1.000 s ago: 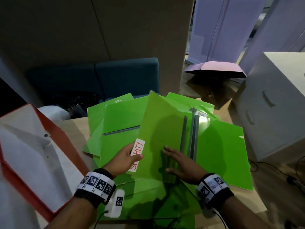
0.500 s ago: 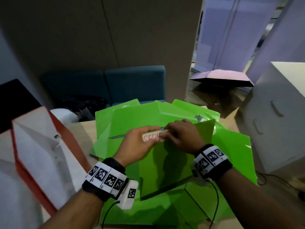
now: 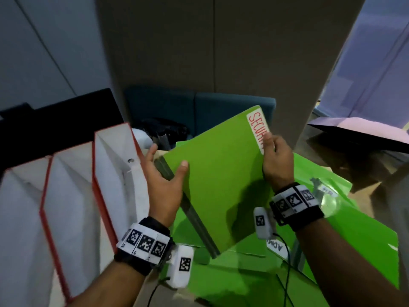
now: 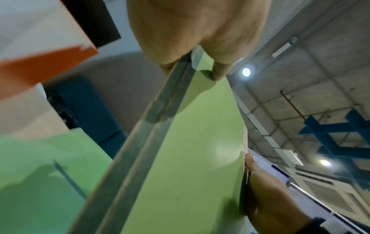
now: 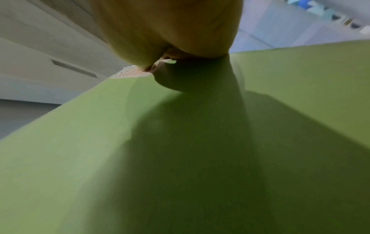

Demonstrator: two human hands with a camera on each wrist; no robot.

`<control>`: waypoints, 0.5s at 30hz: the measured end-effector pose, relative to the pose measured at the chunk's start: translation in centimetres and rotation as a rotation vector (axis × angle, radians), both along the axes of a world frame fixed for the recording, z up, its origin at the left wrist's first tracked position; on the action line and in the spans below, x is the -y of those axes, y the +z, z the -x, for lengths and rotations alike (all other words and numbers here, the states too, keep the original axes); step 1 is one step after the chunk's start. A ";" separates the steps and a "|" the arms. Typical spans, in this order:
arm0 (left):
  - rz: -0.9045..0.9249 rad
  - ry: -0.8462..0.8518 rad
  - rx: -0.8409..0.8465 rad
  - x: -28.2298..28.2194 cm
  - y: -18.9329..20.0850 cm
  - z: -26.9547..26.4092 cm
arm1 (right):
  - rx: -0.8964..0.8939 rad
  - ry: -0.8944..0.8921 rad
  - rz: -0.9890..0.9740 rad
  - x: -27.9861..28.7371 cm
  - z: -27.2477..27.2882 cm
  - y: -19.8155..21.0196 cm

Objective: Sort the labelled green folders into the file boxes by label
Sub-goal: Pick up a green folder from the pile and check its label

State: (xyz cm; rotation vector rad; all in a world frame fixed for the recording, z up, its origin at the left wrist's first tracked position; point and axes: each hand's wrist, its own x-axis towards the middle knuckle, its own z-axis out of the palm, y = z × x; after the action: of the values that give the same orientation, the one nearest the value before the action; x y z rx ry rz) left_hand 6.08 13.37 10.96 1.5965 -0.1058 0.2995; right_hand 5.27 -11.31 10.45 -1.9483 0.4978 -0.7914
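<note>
Two hands on one green folder right now, held up off the table and tilted, with its dark grey spine bar running along the lower-left edge. Left hand grips it at the spine side — thumb on the front face, fingers tucked behind. Right hand pinches the opposite edge, thumb sitting right on the white label. That label reads "SECUR" in red letters and the rest is hidden under the thumb. From the left wrist view you only get the label edge-on, so nothing readable there; the right wrist view is mostly green cover and a blurry bit of label. Just left of the folder stand three file boxes — white inside, red edges, open tops — and I can't see any writing on them from this angle. Underneath, a messy pile of more green folders covers the table. One of those has a white label that shows "ADM" upside down, partly cut off by the right wrist camera, and another further right has a small tag that looks like "HR", a bit blurry though.
</note>
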 end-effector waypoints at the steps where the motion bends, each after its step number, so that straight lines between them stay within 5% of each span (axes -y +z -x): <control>1: 0.058 0.008 -0.010 -0.9 0.2 -0.1 | 0.014 0.028 -0.031 -1.3 -1.0 0.1; 4: 0.054 -0.026 -0.003 -4.3 0.0 0.1 | 0.043 0.086 -0.139 -5.1 -3.8 0.7; 6: -0.076 0.084 0.001 -6.7 -0.2 0.8 | 0.076 0.180 -0.169 -7.8 -5.3 1.2; 15: -0.041 0.457 0.205 -21.5 6.3 1.7 | 0.128 0.780 -0.027 -24.5 -10.5 4.1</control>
State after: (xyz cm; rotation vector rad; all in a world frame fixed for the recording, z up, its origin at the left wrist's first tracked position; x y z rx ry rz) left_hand 4.38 34.86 17.21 1.6157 0.0987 0.8205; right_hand 15.81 13.23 14.59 -1.8341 -0.3263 -0.3884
